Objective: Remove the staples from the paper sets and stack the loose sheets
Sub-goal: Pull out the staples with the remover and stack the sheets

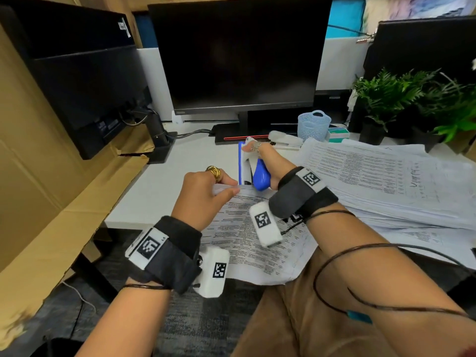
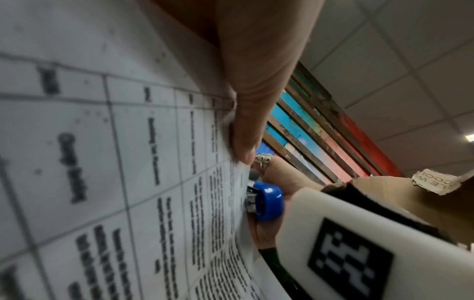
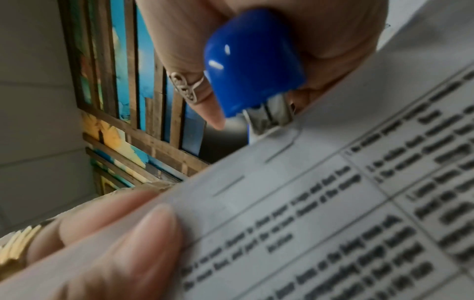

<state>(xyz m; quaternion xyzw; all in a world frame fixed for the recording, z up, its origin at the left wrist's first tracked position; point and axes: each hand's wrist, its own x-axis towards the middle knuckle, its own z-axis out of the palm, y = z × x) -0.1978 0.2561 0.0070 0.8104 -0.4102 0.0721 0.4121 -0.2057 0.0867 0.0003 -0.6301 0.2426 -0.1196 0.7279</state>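
Note:
A printed paper set (image 1: 247, 240) hangs off the desk's front edge over my lap. My left hand (image 1: 231, 187) pinches its top left corner between thumb and forefinger; the thumb (image 2: 251, 101) lies on the printed face (image 2: 128, 162). My right hand (image 1: 260, 161) grips a blue and white staple remover (image 1: 251, 171), held upright at that corner. In the right wrist view its metal tip (image 3: 269, 115) touches the paper's top edge beside a staple (image 3: 282, 150). A second staple (image 3: 228, 187) sits nearer my left fingers (image 3: 128, 233).
A thick pile of printed sheets (image 1: 386, 181) covers the desk's right side. Behind stand a dark monitor (image 1: 239, 52), a light blue basket (image 1: 313, 124), a white stapler (image 1: 286, 143) and a potted plant (image 1: 401, 99). Cardboard (image 1: 51, 202) lines the left.

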